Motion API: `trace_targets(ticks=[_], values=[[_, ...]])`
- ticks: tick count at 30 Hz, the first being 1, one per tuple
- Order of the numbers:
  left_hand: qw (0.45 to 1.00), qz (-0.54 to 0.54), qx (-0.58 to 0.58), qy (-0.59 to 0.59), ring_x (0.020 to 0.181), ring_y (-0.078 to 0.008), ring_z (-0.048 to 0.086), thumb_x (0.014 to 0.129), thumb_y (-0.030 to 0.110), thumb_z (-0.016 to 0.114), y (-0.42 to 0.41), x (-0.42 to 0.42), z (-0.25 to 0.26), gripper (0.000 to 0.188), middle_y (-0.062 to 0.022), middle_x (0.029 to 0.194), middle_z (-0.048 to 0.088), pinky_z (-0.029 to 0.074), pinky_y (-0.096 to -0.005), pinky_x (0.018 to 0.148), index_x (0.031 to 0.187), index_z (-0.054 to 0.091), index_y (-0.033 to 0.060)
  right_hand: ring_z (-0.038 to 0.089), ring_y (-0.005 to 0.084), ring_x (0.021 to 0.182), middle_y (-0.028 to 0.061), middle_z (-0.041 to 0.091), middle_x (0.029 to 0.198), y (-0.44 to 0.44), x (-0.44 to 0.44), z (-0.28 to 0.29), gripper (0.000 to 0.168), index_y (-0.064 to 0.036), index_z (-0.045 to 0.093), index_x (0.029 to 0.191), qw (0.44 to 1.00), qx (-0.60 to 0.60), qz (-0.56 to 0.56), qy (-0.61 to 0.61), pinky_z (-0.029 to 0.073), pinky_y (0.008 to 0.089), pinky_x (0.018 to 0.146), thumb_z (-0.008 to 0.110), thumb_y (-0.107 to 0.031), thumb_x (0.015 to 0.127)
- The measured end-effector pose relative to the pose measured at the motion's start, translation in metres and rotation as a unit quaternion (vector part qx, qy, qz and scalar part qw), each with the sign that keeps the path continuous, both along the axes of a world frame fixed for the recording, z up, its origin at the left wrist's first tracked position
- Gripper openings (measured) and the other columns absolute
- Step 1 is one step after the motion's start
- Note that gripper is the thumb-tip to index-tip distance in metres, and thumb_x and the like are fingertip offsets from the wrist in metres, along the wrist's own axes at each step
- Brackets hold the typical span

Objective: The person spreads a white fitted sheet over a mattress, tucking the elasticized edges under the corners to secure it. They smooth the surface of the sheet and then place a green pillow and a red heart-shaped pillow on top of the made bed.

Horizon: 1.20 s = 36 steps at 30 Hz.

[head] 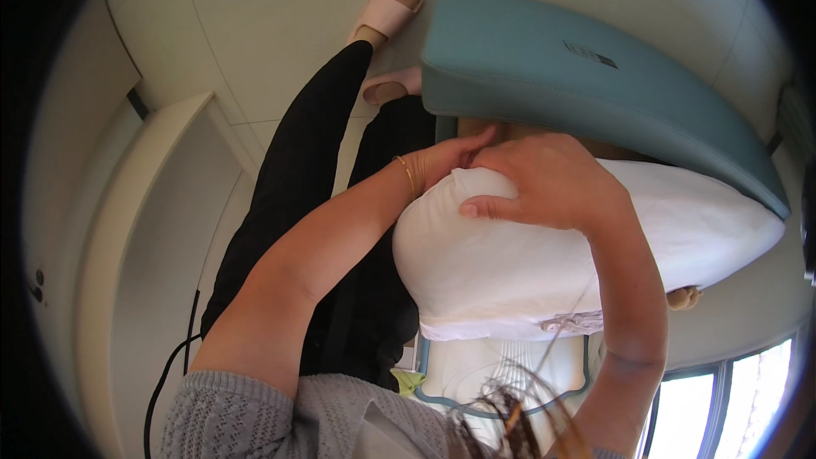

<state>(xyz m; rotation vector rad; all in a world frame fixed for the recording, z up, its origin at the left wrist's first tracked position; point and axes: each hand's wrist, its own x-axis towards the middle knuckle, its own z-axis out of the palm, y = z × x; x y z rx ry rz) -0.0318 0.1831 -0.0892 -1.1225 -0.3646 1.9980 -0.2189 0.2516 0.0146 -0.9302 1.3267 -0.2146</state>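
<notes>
A mattress in a white sheet point(503, 268) lies before me, beside a teal upholstered bed panel point(542, 57). My right hand point(542, 182) lies over the rounded mattress corner nearest the panel. Its thumb presses on the top of the sheet and its fingers curl over the edge, their tips hidden. My left hand point(456, 156), with a gold-coloured bracelet at the wrist, is at the same corner, partly under my right fingers. What my left fingers grip is hidden. Both hands are in the narrow gap between the mattress and the panel.
A teal-edged white panel point(503, 363) stands along the mattress's lower side, near crumpled pale cloth point(574, 322). A tan plush-like object point(685, 298) shows beyond my right forearm. My legs and pink slippers point(382, 11) are left of the bed. A white cabinet point(153, 204) and black cable point(153, 382) are further left.
</notes>
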Motion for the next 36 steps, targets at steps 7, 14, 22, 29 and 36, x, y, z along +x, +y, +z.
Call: trace_targets(ticks=[7, 14, 22, 29, 36], values=[[0.995, 0.049, 0.065, 0.062, 0.100, -0.0200, 0.065, 0.098, 0.028, 0.052, -0.007, 0.036, -0.014, 0.035, -0.0103, 0.114, 0.067, 0.052, -0.0335, 0.090, 0.119, 0.062, 0.0023, 0.064, 0.0301, 0.088, 0.0086, 0.069, 0.094, 0.016, 0.011, -0.007, 0.043, -0.007, 0.071, 0.096, 0.982, -0.079, -0.046, 0.165, 0.050, 0.0402, 0.077, 0.068, -0.046, 0.080], [0.992, -0.050, -0.013, 0.115, 0.095, -0.0162, 0.064, 0.096, 0.016, 0.053, 0.010, 0.058, -0.052, 0.025, -0.0068, 0.110, 0.067, 0.051, -0.0309, 0.086, 0.111, 0.066, 0.0015, 0.065, 0.0281, 0.087, 0.0069, 0.070, 0.096, 0.031, 0.030, -0.010, 0.033, -0.006, 0.071, 0.095, 0.953, -0.103, -0.132, 0.252, 0.052, 0.0373, 0.077, 0.076, -0.031, 0.075], [0.974, -0.090, -0.084, 0.189, 0.104, -0.0143, 0.059, 0.096, 0.012, 0.054, 0.014, 0.079, -0.074, 0.027, -0.0068, 0.116, 0.065, 0.047, -0.0306, 0.091, 0.116, 0.064, -0.0008, 0.064, 0.0303, 0.097, 0.0094, 0.070, 0.101, 0.120, -0.004, 0.009, 0.030, -0.007, 0.071, 0.100, 0.861, -0.101, -0.197, 0.458, 0.048, 0.0413, 0.087, 0.070, -0.031, 0.081], [0.981, -0.107, -0.059, 0.153, 0.104, -0.0160, 0.060, 0.095, 0.012, 0.053, 0.013, 0.085, -0.085, 0.027, -0.0082, 0.117, 0.065, 0.048, -0.0309, 0.092, 0.116, 0.064, -0.0012, 0.063, 0.0290, 0.094, 0.0082, 0.070, 0.100, 0.153, -0.030, 0.022, 0.034, -0.007, 0.071, 0.100, 0.862, 0.038, -0.273, 0.426, 0.049, 0.0362, 0.085, 0.060, -0.038, 0.091], [0.986, -0.113, -0.045, 0.115, 0.103, -0.0171, 0.060, 0.095, 0.012, 0.053, 0.016, 0.089, -0.088, 0.028, -0.0091, 0.117, 0.065, 0.048, -0.0315, 0.091, 0.117, 0.064, -0.0017, 0.063, 0.0280, 0.093, 0.0085, 0.070, 0.099, 0.171, -0.043, 0.017, 0.032, -0.008, 0.072, 0.097, 0.861, 0.072, -0.337, 0.374, 0.049, 0.0353, 0.083, 0.057, -0.036, 0.094]])
